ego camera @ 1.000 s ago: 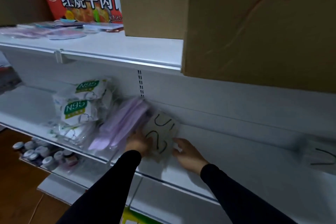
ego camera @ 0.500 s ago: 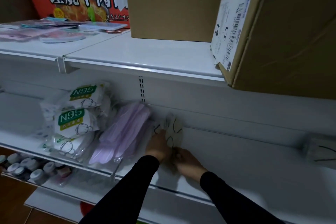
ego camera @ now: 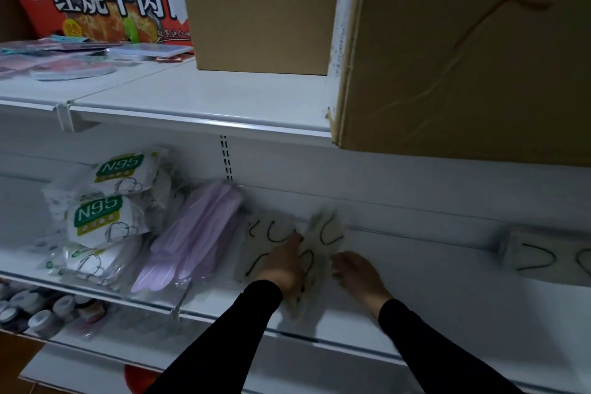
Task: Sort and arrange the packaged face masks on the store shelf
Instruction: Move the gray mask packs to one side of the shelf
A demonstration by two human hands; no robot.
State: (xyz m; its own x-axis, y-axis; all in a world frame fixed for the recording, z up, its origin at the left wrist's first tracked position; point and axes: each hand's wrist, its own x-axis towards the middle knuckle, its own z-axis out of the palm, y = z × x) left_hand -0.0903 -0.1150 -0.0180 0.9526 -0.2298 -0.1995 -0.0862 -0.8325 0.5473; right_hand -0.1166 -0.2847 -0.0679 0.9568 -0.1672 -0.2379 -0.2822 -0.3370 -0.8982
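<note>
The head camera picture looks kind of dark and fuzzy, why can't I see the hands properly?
In the head view the light is dim; the left hand and right hand look soft and smeared, as do the beige mask packs they touch; the N95 packs read clearly; the wide lens bends the shelf edge.

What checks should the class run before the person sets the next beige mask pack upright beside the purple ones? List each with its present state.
1. Left hand has a hold on the beige mask packs: ok.
2. Right hand grips the tilted pack: cannot tell, blurred.
3. Purple mask packs lean in one row: ok.
4. N95 packs stacked neatly: not ok, jumbled.
5. Stray beige pack gathered in: not ok, far right.
6. Bare middle shelf to the right: ok.
</note>
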